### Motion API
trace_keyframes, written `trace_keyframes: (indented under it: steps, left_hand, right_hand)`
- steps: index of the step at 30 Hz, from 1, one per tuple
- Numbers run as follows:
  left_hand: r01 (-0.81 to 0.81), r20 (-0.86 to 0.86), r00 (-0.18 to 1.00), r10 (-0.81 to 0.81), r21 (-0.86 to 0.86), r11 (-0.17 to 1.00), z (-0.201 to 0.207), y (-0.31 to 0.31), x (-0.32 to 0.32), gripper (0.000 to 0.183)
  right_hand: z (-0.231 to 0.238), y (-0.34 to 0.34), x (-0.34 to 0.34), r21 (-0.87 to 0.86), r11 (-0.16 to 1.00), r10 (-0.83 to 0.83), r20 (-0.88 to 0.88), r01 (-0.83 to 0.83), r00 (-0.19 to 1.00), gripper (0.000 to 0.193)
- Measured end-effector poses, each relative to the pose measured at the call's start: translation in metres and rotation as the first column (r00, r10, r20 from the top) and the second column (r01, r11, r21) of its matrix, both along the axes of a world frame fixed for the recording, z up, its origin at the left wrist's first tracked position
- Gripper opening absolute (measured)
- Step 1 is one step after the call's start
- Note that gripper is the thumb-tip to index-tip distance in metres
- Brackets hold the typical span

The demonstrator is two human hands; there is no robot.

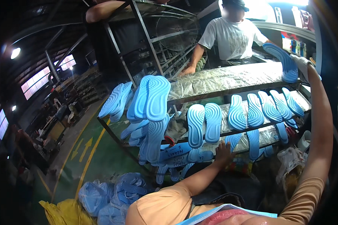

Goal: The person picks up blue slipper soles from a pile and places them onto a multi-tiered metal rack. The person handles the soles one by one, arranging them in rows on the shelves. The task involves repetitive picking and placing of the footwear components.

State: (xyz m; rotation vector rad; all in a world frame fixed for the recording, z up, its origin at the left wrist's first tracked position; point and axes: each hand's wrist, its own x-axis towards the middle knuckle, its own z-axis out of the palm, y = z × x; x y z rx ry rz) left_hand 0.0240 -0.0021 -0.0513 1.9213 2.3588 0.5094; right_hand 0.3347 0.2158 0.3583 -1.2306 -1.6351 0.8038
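Observation:
My right hand (303,66), in a white glove, is raised at the far right. It grips a blue insole (283,62) with a ridged surface, held upright by the end of the top shelf. My left hand (224,154) is bare and low at the rack's lower shelf. Its fingers are spread, close to a blue insole (234,140); whether they touch it I cannot tell. Several more blue insoles (236,112) stand in a row on the middle shelf. To the left is a thicker stack of insoles (153,98).
A metal rack has a film-covered top shelf (229,80). Behind it stands a person (234,37) in a white shirt, one hand on the shelf. A grey glove (176,127) hangs among the insoles. Blue bags (112,195) and a yellow sack (65,213) lie on the floor at left.

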Motion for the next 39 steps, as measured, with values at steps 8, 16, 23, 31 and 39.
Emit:
trace_keyframes:
  steps: [8,16,23,31,39]
  left_hand:
    - [0.010,0.013,1.000,-0.010,-0.013,1.000,0.006,0.000,-0.001,0.079]
    - [-0.027,0.011,1.000,0.027,-0.023,0.999,0.001,-0.007,0.000,0.078]
    - [-0.069,0.012,0.997,0.070,-0.074,0.995,-0.002,-0.008,-0.004,0.079]
    - [-0.060,-0.038,0.997,0.059,-0.018,0.998,-0.010,-0.001,0.002,0.080]
    - [-0.057,-0.060,0.997,0.054,-0.040,0.998,-0.014,0.002,0.001,0.079]
  right_hand:
    - [-0.010,0.155,0.025,0.446,0.878,-0.456,0.890,-0.172,-0.018,0.035]
    - [-0.018,0.060,-0.019,0.422,0.837,-0.543,0.715,-0.348,-0.439,0.034]
    - [-0.006,-0.030,-0.046,0.239,0.956,-0.130,0.862,-0.167,0.490,0.054]
    - [-0.011,-0.036,-0.026,0.265,0.964,-0.217,0.816,-0.014,0.536,0.054]
    - [-0.015,-0.038,-0.016,0.270,0.963,-0.236,0.800,0.020,0.552,0.054]
